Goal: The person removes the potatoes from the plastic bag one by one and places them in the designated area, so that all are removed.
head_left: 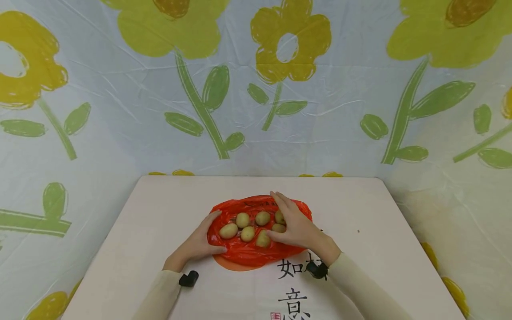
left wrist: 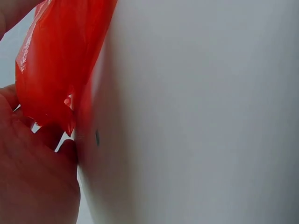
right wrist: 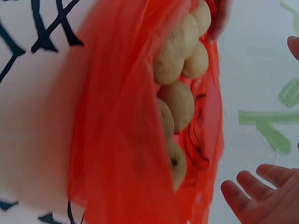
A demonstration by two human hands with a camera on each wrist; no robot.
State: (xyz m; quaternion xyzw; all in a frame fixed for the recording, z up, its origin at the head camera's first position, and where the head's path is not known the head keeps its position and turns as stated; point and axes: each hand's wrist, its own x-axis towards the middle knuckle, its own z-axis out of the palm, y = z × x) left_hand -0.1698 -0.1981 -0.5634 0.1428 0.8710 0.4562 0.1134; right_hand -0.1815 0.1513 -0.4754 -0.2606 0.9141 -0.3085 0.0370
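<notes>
A thin red plastic bag (head_left: pixel 252 255) lies with its mouth spread on the table, several potatoes (head_left: pixel 242 220) showing inside it. My left hand (head_left: pixel 198 240) holds the bag's left end, thumb and fingers apart along its rim. The left wrist view shows bent fingers against the red plastic (left wrist: pixel 60 65). Over the right part of the bag reaches my right hand (head_left: pixel 298 229), fingers extended and thumb near a potato (head_left: pixel 262 239); it partly hides potatoes there. In the right wrist view its fingers (right wrist: pixel 252 191) are spread beside the bag (right wrist: pixel 126 140).
Beneath the bag is a pale table (head_left: pixel 160 213) with black brush-written characters (head_left: pixel 294 302) near its front. Part of an orange round shape (head_left: pixel 236 266) shows below the bag. A flower-printed cloth (head_left: pixel 320 146) stands behind and at both sides.
</notes>
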